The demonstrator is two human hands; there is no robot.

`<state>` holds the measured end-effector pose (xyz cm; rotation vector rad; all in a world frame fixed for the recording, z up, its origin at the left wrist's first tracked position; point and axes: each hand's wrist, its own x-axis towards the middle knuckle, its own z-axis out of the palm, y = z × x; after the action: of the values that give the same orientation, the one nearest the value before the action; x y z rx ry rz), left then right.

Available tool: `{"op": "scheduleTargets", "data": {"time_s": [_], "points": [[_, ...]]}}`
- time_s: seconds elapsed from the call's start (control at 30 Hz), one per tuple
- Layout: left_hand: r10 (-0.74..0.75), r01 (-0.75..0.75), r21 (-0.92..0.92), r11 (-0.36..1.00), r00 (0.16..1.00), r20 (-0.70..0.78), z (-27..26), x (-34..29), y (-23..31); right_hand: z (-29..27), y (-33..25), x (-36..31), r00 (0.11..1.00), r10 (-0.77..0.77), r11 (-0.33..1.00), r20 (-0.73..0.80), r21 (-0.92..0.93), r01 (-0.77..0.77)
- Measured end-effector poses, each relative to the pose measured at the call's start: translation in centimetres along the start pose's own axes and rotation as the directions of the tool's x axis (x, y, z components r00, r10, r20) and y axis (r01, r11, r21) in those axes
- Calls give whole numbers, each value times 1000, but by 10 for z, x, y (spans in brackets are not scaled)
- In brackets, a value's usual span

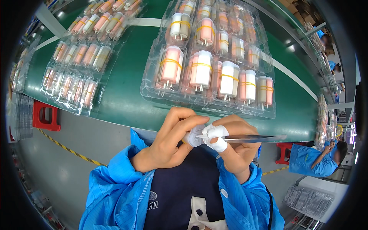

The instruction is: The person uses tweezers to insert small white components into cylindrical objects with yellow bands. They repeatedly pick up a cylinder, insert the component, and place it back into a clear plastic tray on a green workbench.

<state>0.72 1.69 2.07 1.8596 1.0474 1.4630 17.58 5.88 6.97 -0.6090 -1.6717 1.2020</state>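
Observation:
My left hand (168, 142) is closed around a whitish, cylinder-like part (194, 137), held in front of my chest with its end turned toward my right hand. In my right hand (238, 155), white tape wraps the thumb and a fingertip. Those fingers pinch a pair of metal tweezers (256, 138), whose thin tip touches or nearly touches the end of the whitish part. The tweezers' wider end sticks out to the right. Just beyond my hands stands a clear plastic tray (209, 100) with bundles of pink, white and grey cylinders (171, 66) held by yellow bands.
Both hands are at the near edge of a green table (126, 109). More clear trays (71, 103) of banded cylinders lie at the left. Red stools (46, 115) stand on the floor on both sides. A person in blue (318, 159) works at the far right, near stacked trays (308, 201).

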Motion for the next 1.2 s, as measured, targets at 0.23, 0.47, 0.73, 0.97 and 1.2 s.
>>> {"op": "scheduleTargets", "data": {"time_s": [0.23,0.47,0.73,0.97,1.2], "points": [[-56,57,-75,996,998,10,0,2,3,2,3,-1,997,-47,999,-66,-4,47],[-67,67,-62,996,998,4,-1,2,4,0,2,1,998,-54,996,-33,-78,52],[-71,72,-58,996,997,6,0,2,3,2,5,-2,997,10,1000,-71,5,-9],[-51,51,-16,999,999,0,-2,4,3,1,10,-2,998,-2,1000,-64,22,4],[-80,52,-254,966,991,-104,5,-5,-3,1,5,1,995,-58,998,-82,-2,58]]}}
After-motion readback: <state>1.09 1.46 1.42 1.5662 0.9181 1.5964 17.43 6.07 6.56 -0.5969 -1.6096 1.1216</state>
